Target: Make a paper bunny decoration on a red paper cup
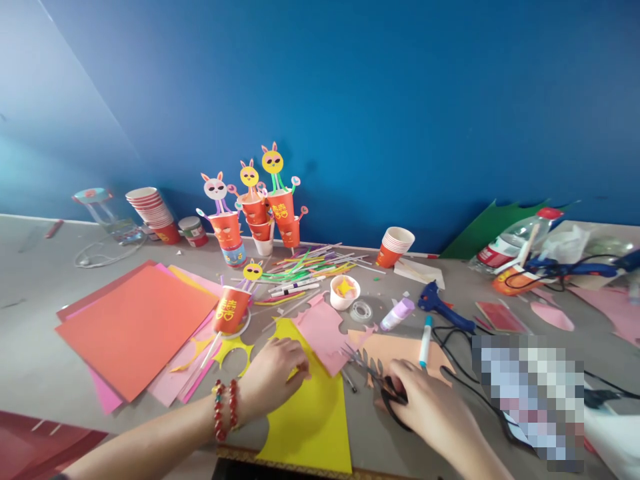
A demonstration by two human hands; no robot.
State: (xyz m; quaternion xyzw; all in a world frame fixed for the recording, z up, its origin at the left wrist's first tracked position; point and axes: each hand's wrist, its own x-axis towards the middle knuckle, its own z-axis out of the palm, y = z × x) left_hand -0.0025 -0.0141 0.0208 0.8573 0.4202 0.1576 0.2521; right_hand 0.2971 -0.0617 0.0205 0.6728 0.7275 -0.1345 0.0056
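Note:
My right hand is wrapped round the black handles of a pair of scissors, whose blades point to the upper left. My left hand, with red bead bracelets at the wrist, is curled above a yellow sheet of paper. Its fingertips are bent together, and whether anything small is between them is hidden. Pink paper with cut edges overlaps the yellow sheet. Beneath the blades lies peach paper, near a dark pen. A red cup with a yellow rabbit face stands left of my left hand.
Coloured paper sheets are stacked at left. Behind are rabbit-topped cups, pipe cleaners and stacked cups. A white cup, tape roll, glue stick, marker and blue glue gun with black cable lie ahead.

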